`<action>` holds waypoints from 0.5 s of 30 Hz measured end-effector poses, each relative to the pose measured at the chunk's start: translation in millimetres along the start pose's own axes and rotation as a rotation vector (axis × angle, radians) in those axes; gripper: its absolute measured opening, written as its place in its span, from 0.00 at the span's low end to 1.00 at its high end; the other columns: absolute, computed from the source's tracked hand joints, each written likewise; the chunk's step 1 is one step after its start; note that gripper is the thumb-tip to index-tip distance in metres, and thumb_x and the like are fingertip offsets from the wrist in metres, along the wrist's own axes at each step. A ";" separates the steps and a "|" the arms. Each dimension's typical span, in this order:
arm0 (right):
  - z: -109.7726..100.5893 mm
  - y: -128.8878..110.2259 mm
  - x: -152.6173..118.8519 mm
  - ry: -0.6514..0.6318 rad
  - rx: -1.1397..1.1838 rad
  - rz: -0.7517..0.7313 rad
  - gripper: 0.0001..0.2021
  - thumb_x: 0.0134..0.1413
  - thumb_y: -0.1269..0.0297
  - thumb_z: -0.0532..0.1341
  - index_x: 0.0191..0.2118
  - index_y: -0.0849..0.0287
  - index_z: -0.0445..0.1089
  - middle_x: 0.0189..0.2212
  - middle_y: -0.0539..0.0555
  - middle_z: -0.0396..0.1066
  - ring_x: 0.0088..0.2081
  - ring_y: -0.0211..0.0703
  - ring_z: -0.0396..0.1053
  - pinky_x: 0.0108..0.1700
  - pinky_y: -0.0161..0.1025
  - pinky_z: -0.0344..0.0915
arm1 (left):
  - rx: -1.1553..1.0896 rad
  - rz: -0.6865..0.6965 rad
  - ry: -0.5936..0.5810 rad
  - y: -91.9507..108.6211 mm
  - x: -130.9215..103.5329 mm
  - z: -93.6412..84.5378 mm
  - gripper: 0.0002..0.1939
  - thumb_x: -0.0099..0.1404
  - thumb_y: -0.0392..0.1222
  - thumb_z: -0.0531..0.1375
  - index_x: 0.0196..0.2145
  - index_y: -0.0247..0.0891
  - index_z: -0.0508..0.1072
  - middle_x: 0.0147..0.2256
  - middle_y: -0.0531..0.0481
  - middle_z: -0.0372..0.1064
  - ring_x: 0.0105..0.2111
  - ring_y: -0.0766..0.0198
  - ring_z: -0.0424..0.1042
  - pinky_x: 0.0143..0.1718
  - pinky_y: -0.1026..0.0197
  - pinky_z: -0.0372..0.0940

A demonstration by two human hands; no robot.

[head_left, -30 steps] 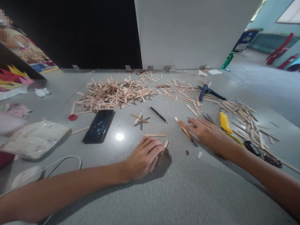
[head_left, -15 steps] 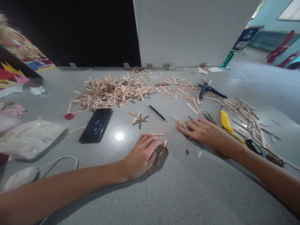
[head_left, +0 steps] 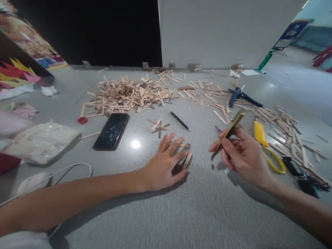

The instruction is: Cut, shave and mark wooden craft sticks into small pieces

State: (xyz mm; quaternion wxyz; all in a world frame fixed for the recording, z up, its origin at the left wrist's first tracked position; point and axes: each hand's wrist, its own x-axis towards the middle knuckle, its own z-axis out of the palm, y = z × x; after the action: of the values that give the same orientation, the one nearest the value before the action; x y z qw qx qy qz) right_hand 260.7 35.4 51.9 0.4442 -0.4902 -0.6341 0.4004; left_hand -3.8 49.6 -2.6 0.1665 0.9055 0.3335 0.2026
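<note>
My left hand rests on the grey table with its fingers spread around a short wooden stick piece, thumb and forefinger on either side of it. Another small stick lies just beyond those fingers. In my right hand is a slim, yellowish tool, raised off the table and tilted like a pen, its lower end pointing down to the left. A few crossed sticks and a black pen lie ahead of my hands.
Beyond is a big pile of wooden sticks. At left are a phone, a plastic packet and a white cable. On the right lie a blue tool, a yellow-handled tool, more sticks and dark glasses-like items.
My right hand has picked up the slim tool from the table and turned it upright. My left hand has opened its fingers around the stick piece. The view has shifted slightly.
</note>
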 end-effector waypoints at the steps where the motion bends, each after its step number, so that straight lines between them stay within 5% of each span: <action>1: 5.2 -0.2 -1.0 0.005 0.104 0.089 0.15 0.71 0.47 0.65 0.45 0.52 0.65 0.29 0.49 0.80 0.12 0.30 0.59 0.13 0.30 0.56 | 0.010 -0.005 -0.024 -0.6 0.6 0.5 0.24 0.72 0.51 0.66 0.61 0.42 0.75 0.70 0.37 0.60 0.75 0.30 0.47 0.74 0.24 0.48; 6: 19.7 13.5 -2.9 0.035 0.429 0.337 0.27 0.59 0.33 0.69 0.40 0.53 0.65 0.26 0.48 0.78 0.15 0.33 0.63 0.13 0.28 0.58 | -0.042 -0.007 -0.063 -3.8 2.5 2.5 0.26 0.70 0.57 0.69 0.60 0.42 0.77 0.66 0.37 0.65 0.73 0.31 0.52 0.74 0.23 0.45; 11: 23.9 21.4 -3.9 0.017 0.550 0.436 0.27 0.55 0.35 0.73 0.36 0.53 0.67 0.25 0.48 0.77 0.15 0.33 0.63 0.12 0.26 0.54 | -0.095 0.022 -0.065 -4.5 2.7 2.6 0.32 0.65 0.66 0.71 0.57 0.41 0.78 0.65 0.36 0.65 0.72 0.29 0.54 0.73 0.20 0.45; 15: 24.8 18.9 -3.9 -0.024 0.638 0.437 0.29 0.52 0.31 0.73 0.35 0.53 0.68 0.25 0.47 0.75 0.15 0.35 0.62 0.10 0.27 0.53 | -0.141 0.029 -0.060 -1.5 1.9 -1.0 0.19 0.74 0.54 0.66 0.56 0.41 0.77 0.64 0.36 0.67 0.72 0.33 0.55 0.75 0.23 0.45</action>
State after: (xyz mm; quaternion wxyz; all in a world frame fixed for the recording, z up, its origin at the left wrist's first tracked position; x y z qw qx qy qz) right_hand 242.5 33.5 26.3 0.4711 -0.4461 -0.3635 0.6685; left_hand -3.8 52.1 -2.0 0.2367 0.9020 0.3003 0.2004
